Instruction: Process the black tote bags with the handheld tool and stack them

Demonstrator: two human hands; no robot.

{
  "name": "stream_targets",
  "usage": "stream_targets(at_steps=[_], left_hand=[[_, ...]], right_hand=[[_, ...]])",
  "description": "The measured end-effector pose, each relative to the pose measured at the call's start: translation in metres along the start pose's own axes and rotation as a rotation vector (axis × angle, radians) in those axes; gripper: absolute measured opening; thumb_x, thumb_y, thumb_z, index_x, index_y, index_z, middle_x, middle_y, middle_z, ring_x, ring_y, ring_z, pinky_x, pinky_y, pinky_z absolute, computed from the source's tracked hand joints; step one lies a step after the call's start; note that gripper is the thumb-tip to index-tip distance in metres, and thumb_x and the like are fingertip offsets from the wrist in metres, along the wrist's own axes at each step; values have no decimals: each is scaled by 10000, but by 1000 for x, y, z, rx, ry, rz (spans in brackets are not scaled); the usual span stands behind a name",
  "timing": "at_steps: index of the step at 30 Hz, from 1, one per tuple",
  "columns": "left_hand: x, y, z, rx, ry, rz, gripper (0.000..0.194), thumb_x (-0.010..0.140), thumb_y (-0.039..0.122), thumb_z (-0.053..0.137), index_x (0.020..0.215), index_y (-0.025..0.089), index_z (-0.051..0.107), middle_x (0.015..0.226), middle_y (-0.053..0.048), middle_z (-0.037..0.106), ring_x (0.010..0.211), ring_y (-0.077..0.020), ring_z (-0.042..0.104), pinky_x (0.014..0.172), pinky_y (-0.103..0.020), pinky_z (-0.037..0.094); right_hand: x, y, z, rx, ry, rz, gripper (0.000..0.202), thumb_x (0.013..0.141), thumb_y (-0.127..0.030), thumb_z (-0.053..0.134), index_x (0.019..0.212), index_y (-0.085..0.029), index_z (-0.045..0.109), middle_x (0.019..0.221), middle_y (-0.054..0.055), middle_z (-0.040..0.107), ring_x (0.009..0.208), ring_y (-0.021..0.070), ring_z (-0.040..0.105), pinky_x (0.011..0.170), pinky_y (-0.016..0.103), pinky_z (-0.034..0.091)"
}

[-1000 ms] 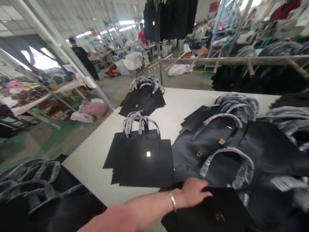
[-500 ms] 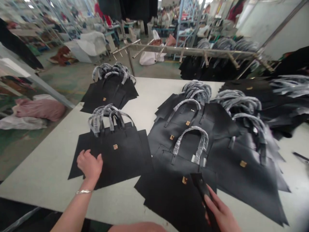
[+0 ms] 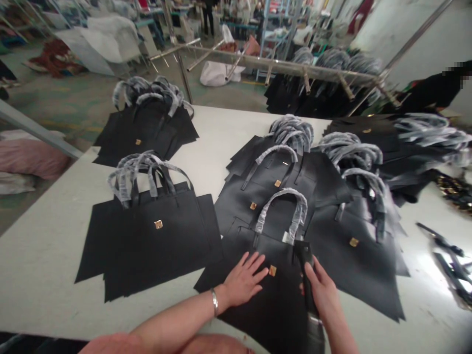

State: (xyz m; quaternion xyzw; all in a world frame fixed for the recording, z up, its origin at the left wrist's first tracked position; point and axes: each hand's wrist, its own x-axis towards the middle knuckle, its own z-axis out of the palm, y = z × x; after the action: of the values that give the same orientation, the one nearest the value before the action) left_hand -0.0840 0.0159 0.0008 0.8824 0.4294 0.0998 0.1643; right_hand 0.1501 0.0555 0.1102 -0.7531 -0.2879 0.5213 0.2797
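My left hand point(image 3: 245, 280) lies palm down with spread fingers on the front black bag panel point(image 3: 265, 309), its fingertips beside the gold clasp point(image 3: 273, 270). My right hand point(image 3: 322, 290) is closed round a long black strap-like piece point(image 3: 304, 251) with a flat, squared end. That end lies over the panel's upper right part, just below the plastic-wrapped handle point(image 3: 282, 194). The lower stretch of the piece has a shiny band; its exact kind is unclear. To the left sits another pile of black bag panels point(image 3: 147, 250) with wrapped handles.
More stacked panels lie at the back left point(image 3: 147, 132) and right point(image 3: 354, 265) of the white table point(image 3: 40, 275). Loose black straps point(image 3: 448, 250) rest at the right edge. Behind the table stands a metal rail point(image 3: 287, 69). Someone's dark sleeve point(image 3: 431, 93) shows at far right.
My left hand has moved right, from the left pile onto the front panel. My right hand has brought the black piece slightly up, closer to the handle's base. The camera view has shifted.
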Motion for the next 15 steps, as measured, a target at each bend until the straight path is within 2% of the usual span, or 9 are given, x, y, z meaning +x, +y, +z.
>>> stream_targets(at_steps=[2,4,6,8,10,12,15], left_hand=[[-3,3,2,18,-2,-13,553,968,447,542,1466,248,407,1639,-100,147,1509,-303,122,1207,-508,124],[-5,10,4,21,-2,-27,556,978,446,521,1475,229,397,1637,-115,148,1509,-311,116,1208,-503,121],[-7,19,6,7,-8,-18,557,990,456,488,1481,215,387,1625,-122,195,1505,-312,133,1209,-497,127],[-10,28,7,-11,-16,11,538,1002,462,452,1471,202,401,1596,-123,275,1497,-308,170,1209,-491,139],[-12,34,7,-21,-22,23,513,1011,457,427,1449,191,427,1565,-124,336,1487,-307,202,1204,-492,155],[-13,36,5,-25,-26,15,504,1014,447,421,1450,194,423,1554,-123,355,1482,-305,210,1194,-495,177],[-13,35,1,-36,-25,1,520,1004,447,445,1466,212,399,1552,-110,361,1476,-299,216,1179,-498,204]], right_hand=[[-7,-2,7,-31,-83,-34,892,741,-608,662,1497,-214,396,599,-64,633,486,169,572,489,280,480],[-15,-1,17,-86,-235,-30,855,772,-611,638,1492,-213,408,586,-61,629,482,169,567,482,277,468],[-19,0,30,-152,-359,-10,818,805,-614,597,1489,-203,415,536,-62,605,464,175,563,468,279,457],[-19,-3,45,-221,-425,1,788,826,-610,562,1482,-195,429,498,-63,586,446,183,566,459,285,455],[-14,-8,58,-278,-438,-5,765,832,-594,544,1470,-184,450,506,-54,600,440,186,572,460,291,463],[-9,-13,66,-310,-393,-18,759,825,-579,546,1460,-172,467,581,-32,652,449,187,583,472,302,481],[-8,-11,64,-296,-325,-35,779,819,-590,555,1468,-170,458,652,-17,693,476,193,603,498,310,498]])
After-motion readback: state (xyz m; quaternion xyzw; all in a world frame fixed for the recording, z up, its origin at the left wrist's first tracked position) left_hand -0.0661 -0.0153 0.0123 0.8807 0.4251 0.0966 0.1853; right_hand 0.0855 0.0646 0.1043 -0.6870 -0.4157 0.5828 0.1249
